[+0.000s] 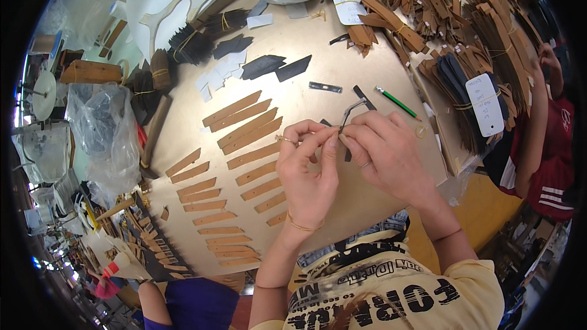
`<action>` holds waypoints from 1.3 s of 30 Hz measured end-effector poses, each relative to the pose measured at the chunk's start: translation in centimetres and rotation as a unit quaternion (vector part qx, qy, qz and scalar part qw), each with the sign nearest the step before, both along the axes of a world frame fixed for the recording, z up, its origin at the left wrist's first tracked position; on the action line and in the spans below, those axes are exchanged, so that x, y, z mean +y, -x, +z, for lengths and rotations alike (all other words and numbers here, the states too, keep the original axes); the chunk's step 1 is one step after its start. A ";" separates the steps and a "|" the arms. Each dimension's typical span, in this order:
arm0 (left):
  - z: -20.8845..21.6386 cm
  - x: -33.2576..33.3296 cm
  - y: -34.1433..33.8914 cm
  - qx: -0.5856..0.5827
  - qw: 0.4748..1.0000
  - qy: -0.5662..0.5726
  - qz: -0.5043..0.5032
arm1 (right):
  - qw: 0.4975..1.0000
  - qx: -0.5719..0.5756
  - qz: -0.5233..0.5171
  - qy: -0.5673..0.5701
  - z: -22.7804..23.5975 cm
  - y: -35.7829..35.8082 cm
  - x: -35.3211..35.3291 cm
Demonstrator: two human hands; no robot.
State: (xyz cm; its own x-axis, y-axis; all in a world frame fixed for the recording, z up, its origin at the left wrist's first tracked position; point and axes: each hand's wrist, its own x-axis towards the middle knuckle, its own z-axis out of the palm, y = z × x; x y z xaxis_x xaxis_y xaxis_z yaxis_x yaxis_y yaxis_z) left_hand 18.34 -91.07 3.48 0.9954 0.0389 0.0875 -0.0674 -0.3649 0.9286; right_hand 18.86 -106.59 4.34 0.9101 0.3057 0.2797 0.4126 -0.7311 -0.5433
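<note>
1. the left hand (312, 159) is closed, thumb and fingertips pinching the lower end of a thin dark piece (347, 113).
2. the right hand (386, 156) is closed too, its fingertips on the same piece and meeting the left hand's.
3. the piece sticks up from the fingertips toward 1 o'clock, above the table (342, 208); its exact shape is too small to tell.
4. from the fingertips, a black strip (362, 95) lies close by at 1 o'clock, a green pencil (396, 102) at 2, and a small dark plate (325, 87) near 12.
5. rows of brown strips (249, 128) spread from 8 to 10 o'clock; black pieces (263, 66) lie at 10 to 11.
6. at 3 o'clock, past a tagged dark bundle (455, 88), is a co-worker's arm (536, 128).
</note>
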 end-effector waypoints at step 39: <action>-0.6 -0.8 -1.1 -0.089 0.994 -0.046 -0.045 | 0.995 0.084 -0.038 -0.046 0.1 -0.3 -0.6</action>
State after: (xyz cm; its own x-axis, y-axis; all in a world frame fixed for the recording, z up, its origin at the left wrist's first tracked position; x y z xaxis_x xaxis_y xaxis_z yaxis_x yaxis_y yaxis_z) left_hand 19.43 -91.91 2.86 0.9632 -0.0651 0.2609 -0.2628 -0.4332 0.8621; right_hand 19.17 -107.21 4.45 0.9659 0.2138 0.1463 0.2560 -0.7004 -0.6663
